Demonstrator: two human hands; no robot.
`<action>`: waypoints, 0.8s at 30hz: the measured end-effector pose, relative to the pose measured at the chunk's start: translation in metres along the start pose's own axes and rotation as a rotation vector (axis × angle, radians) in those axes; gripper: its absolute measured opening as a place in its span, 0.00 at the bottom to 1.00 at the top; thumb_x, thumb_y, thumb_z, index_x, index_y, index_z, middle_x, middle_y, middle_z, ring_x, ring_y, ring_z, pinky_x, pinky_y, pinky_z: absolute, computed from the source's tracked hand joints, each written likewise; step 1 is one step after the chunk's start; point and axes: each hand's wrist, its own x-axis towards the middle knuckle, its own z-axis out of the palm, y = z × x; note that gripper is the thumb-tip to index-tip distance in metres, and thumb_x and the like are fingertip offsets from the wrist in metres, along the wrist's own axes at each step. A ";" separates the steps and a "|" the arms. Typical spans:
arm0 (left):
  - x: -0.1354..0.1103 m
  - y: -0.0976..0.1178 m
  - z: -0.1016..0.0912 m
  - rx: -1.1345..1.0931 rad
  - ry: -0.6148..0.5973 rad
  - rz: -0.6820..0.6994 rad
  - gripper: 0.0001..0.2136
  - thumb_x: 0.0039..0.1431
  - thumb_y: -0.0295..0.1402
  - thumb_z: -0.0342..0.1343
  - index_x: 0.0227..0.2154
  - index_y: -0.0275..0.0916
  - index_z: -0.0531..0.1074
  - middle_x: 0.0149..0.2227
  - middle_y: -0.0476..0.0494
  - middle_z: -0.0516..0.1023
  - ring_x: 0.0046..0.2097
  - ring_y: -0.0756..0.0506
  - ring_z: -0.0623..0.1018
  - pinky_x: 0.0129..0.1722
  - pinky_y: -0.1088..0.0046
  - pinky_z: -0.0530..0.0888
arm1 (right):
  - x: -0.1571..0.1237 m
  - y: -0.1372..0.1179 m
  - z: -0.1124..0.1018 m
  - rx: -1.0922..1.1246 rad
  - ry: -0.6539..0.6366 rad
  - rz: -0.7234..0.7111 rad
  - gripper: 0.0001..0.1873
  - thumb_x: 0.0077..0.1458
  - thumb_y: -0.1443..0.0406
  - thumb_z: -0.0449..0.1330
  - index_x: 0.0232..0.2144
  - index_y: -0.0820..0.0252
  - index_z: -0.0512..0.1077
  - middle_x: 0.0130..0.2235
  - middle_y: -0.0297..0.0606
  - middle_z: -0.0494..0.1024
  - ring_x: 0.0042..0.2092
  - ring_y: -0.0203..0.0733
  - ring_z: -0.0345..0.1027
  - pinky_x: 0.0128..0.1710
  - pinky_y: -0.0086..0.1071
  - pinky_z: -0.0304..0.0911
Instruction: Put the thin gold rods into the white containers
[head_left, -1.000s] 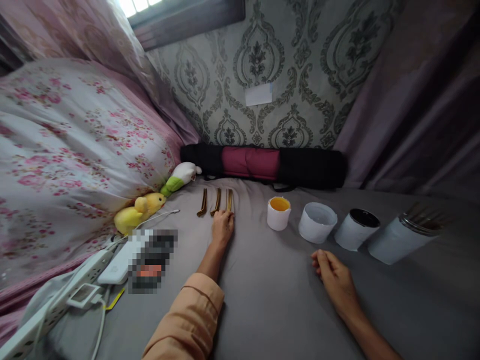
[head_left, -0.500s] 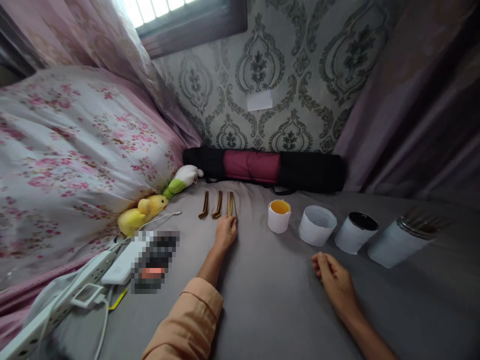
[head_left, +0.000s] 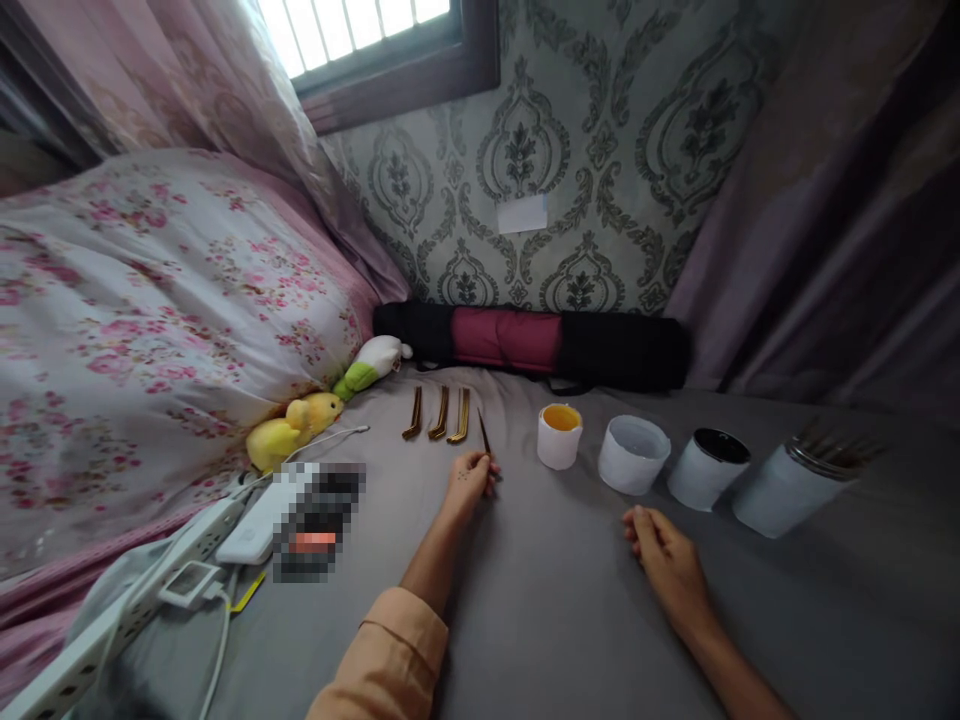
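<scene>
My left hand (head_left: pixel 470 480) is closed on a thin brown bent stick (head_left: pixel 484 432), whose narrow end points away from me. Just beyond and to the left lie three small bundles of similar bent sticks, golden to dark brown: a left bundle (head_left: pixel 413 414), a middle bundle (head_left: pixel 440 414) and a right bundle (head_left: pixel 461 416). My right hand (head_left: pixel 667 560) rests with curled fingers, nothing visible in them, in front of a row of white-wrapped cups. These are a cup with yellow inside (head_left: pixel 559 448), a wide cup (head_left: pixel 634 473), a dark-inside cup (head_left: pixel 701 482) and a can of brown sticks (head_left: pixel 787 495).
A black and maroon roll bag (head_left: pixel 615 345) lies along the patterned wall. At left are a floral pillow (head_left: pixel 172 300), a yellow plush toy (head_left: pixel 281 440), a white and green plush (head_left: pixel 375 362), a white power bank (head_left: pixel 259 525) and a power strip (head_left: pixel 142 600) with cables.
My left hand has drawn back and right from the right bundle, with one stick in its fingers. My right hand has stayed in place. The view has tilted slightly.
</scene>
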 end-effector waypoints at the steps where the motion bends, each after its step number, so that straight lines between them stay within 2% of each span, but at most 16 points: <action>1: -0.004 0.000 0.003 -0.058 -0.018 -0.020 0.09 0.51 0.34 0.47 0.30 0.32 0.66 0.24 0.46 0.70 0.17 0.56 0.64 0.16 0.80 0.61 | 0.000 0.000 0.000 -0.002 0.000 0.002 0.19 0.50 0.52 0.47 0.28 0.61 0.67 0.24 0.36 0.69 0.26 0.36 0.62 0.26 0.28 0.57; 10: -0.041 0.002 0.026 -0.444 -0.119 -0.109 0.08 0.51 0.29 0.48 0.32 0.30 0.66 0.26 0.44 0.70 0.21 0.56 0.67 0.20 0.81 0.64 | 0.004 0.004 0.001 0.060 -0.017 0.034 0.19 0.48 0.52 0.49 0.28 0.62 0.68 0.23 0.35 0.68 0.25 0.35 0.61 0.23 0.27 0.56; 17: -0.066 0.008 0.043 -0.585 -0.153 -0.153 0.08 0.48 0.29 0.51 0.32 0.30 0.66 0.25 0.44 0.69 0.22 0.55 0.68 0.20 0.80 0.63 | 0.012 -0.002 -0.002 0.172 -0.076 0.159 0.19 0.45 0.52 0.52 0.25 0.63 0.68 0.22 0.33 0.67 0.21 0.31 0.59 0.19 0.25 0.54; 24: -0.083 0.008 0.058 -0.664 -0.188 -0.151 0.13 0.45 0.35 0.55 0.32 0.30 0.68 0.26 0.44 0.69 0.22 0.54 0.68 0.19 0.79 0.62 | 0.016 -0.019 0.000 0.117 -0.175 0.230 0.16 0.42 0.56 0.55 0.25 0.64 0.70 0.22 0.36 0.71 0.21 0.32 0.61 0.19 0.25 0.55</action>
